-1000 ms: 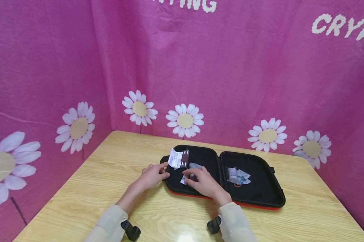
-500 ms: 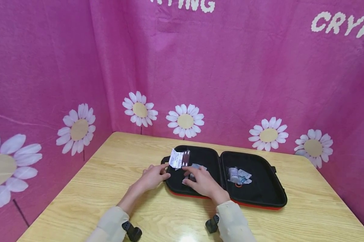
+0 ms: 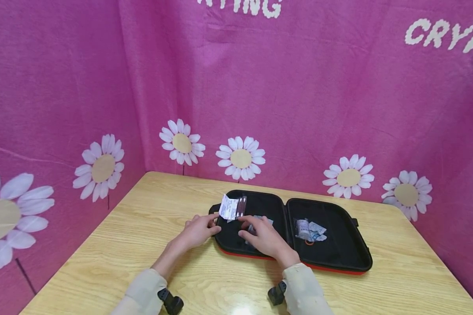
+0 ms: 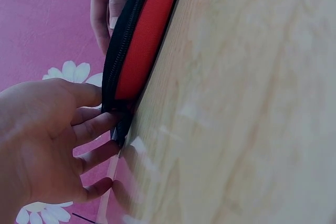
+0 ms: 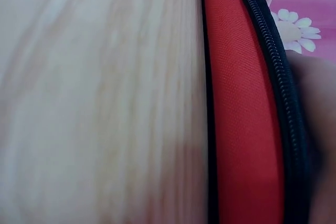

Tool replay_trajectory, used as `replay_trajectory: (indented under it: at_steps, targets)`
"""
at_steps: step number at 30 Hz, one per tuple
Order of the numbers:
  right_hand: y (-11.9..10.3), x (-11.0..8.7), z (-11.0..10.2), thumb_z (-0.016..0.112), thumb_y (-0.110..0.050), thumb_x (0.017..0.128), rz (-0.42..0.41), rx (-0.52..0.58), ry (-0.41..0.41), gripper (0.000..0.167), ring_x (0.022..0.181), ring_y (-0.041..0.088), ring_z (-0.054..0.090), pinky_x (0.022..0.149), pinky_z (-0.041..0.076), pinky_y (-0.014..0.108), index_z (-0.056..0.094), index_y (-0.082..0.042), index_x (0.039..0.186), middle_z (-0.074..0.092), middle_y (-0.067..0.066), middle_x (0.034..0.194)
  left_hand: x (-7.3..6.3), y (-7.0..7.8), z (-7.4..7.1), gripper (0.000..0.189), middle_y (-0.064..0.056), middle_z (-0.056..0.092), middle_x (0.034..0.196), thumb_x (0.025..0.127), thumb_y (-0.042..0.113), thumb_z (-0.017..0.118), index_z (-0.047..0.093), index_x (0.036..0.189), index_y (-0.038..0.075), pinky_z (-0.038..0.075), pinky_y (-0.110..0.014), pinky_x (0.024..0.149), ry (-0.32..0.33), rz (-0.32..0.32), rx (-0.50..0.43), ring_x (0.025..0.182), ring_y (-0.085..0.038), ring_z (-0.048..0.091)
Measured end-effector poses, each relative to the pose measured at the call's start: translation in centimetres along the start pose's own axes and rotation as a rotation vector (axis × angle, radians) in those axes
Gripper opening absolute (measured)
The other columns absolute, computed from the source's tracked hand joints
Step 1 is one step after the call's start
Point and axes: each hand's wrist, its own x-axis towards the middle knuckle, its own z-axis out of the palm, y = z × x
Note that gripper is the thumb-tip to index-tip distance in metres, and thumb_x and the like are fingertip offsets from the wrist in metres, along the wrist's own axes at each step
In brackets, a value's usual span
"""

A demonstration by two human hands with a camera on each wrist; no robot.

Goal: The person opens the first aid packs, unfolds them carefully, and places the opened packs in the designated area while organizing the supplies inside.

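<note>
A black-lined case [image 3: 328, 256] with a red outer shell lies open on the table, its two halves side by side. My left hand [image 3: 199, 229] grips its left edge, thumb on the rim and fingers at the outer side by the dark strap [image 4: 123, 124]. My right hand [image 3: 264, 236] is over the left half, fingers bent and thumb spread apart from the index finger. Pale packets [image 3: 269, 221] show behind that hand, which partly hides them. Close beyond its fingertips lie a white printed sheet [image 3: 228, 207] and a clear pack of white-tipped cotton swabs [image 3: 241, 206].
A wrapped white roll [image 3: 302, 228], a pale printed packet [image 3: 318, 232] and an orange ring [image 3: 309, 242] lie in the right half. Wooden tabletop [image 3: 217, 280] surrounds the case. A pink flowered cloth [image 3: 283, 109] hangs behind and at the sides.
A small white packet that showed by the right thumb has shifted right and is now mostly hidden under the hand. The pale packets behind have slid right. The left hand has stayed put.
</note>
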Motion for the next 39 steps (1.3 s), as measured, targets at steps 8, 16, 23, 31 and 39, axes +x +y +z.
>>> replay_trajectory:
  at_steps: [8,16,23,31,39]
  targets:
    - [-0.2,0.7,0.3,0.067,-0.023,0.095,0.007,0.036,0.045,0.039,0.09,0.012,0.044,0.078,0.043,0.029,0.062,-0.012,0.131,0.065,0.002,0.122,0.0,0.1,0.0,0.049,0.004,0.071,0.092,0.094,0.024,0.065,0.057,0.14,0.007,0.031,-0.05,0.087,0.003,0.011,0.001,0.094,-0.021,0.05]
    - [-0.4,1.6,1.1,0.065,-0.03,0.096,0.06,-0.01,-0.016,0.045,0.095,0.017,0.044,0.083,0.044,0.037,0.057,-0.013,0.138,0.065,0.005,0.129,-0.1,0.1,0.0,0.05,0.004,0.073,0.093,0.095,0.025,0.064,0.056,0.14,0.006,0.031,-0.052,0.089,-0.004,0.003,-0.003,0.096,-0.021,0.051]
    - [-0.6,1.4,0.4,0.065,-0.031,0.096,0.091,-0.067,-0.029,0.048,0.099,0.019,0.046,0.086,0.042,0.041,0.055,-0.014,0.139,0.069,0.001,0.127,-0.1,0.2,-0.1,0.05,0.004,0.072,0.094,0.095,0.025,0.064,0.056,0.141,0.007,0.03,-0.051,0.091,-0.004,-0.01,-0.009,0.097,-0.022,0.051]
    - [-0.8,1.4,0.2,0.069,-0.028,0.093,0.013,-0.051,0.053,0.048,0.1,0.02,0.047,0.086,0.043,0.04,0.058,-0.013,0.137,0.067,0.004,0.126,-0.1,0.1,-0.2,0.05,0.005,0.071,0.093,0.094,0.025,0.065,0.056,0.14,0.007,0.03,-0.05,0.09,-0.001,-0.009,0.004,0.097,-0.022,0.05]
    - [-1.0,1.8,0.8,0.066,-0.031,0.095,-0.001,-0.144,-0.03,0.045,0.092,0.019,0.045,0.08,0.042,0.039,0.059,-0.013,0.136,0.07,0.004,0.118,0.1,-0.1,-0.2,0.049,0.005,0.072,0.094,0.095,0.026,0.064,0.056,0.141,0.009,0.03,-0.051,0.09,-0.011,-0.008,0.002,0.097,-0.022,0.05]
